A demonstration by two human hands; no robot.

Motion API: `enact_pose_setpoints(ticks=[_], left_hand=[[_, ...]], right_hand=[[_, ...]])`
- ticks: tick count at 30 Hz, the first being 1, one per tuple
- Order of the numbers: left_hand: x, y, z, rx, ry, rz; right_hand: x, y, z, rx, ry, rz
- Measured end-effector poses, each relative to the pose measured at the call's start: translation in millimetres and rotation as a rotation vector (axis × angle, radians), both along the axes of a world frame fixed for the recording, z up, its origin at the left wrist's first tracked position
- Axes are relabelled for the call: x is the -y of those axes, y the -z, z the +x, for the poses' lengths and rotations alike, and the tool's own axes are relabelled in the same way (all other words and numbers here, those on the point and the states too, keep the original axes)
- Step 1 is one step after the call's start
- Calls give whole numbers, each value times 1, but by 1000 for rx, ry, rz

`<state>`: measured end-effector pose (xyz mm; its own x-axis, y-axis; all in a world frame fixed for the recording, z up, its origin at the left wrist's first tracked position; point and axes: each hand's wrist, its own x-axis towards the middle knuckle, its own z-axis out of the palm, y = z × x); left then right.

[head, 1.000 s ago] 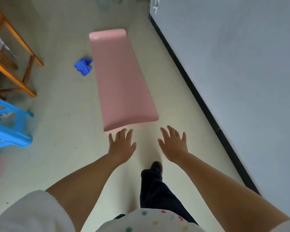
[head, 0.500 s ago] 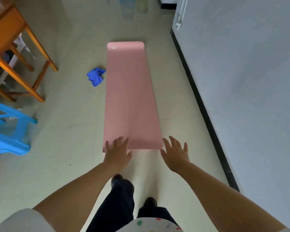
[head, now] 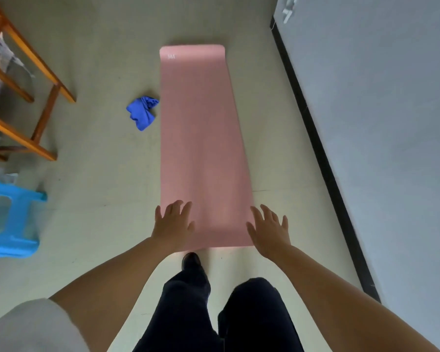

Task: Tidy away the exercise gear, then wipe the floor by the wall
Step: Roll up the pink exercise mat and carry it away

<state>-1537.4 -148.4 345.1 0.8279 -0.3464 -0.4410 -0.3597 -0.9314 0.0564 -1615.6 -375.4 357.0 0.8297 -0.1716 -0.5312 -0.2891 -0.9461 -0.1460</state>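
A pink exercise mat (head: pixel 201 138) lies flat and unrolled on the pale floor, running away from me alongside the wall. A crumpled blue cloth (head: pixel 142 111) sits on the floor just left of the mat's far half. My left hand (head: pixel 173 223) hovers over the mat's near left corner, fingers spread, holding nothing. Over the near right corner my right hand (head: pixel 269 229) is spread the same way and empty. Whether either palm touches the mat I cannot tell.
A grey wall (head: pixel 379 123) with a black skirting strip (head: pixel 323 153) runs along the right. A wooden chair frame (head: pixel 33 97) stands at the left, with a blue plastic stool (head: pixel 10 219) nearer me. My dark-trousered legs and one shoe (head: pixel 191 260) are at the mat's near end.
I have stepped closer to the mat. Both hands have moved forward from short of its near edge to over its near corners. The mat and cloth lie where they were.
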Motion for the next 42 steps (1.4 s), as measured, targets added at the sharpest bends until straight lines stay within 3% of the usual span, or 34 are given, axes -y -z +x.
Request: enact_pose_setpoints(ticks=[3,7,15,19,24,27,29,36,39,41,42], left_hand=[[11,31,26,-86,-58,-6],[38,124,49,-155,-45,-31],[65,368,68,-386,-4,-61],[58,503,72,-649,-84,-153],[47,639,54,-632,245,-34],[31,669,47,-500,498,74],[14,675,48,-437,538,84],[32,672,69,-572,155,-167],[33,668,86,-564,95,-223],[30,665,99,-421,115,-260],[29,667,104,-225,201,-260]], right_hand=[[10,29,28,-59,-12,13],[31,115,66,-146,-95,-10],[39,351,112,-189,-255,49],[15,493,108,-276,-407,135],[2,629,92,-325,-698,151],[10,669,77,-328,-775,147],[18,675,74,-310,-805,101],[15,656,104,-345,-569,170],[22,664,121,-203,-387,163],[28,672,133,-117,-377,124],[30,674,138,-111,-383,103]])
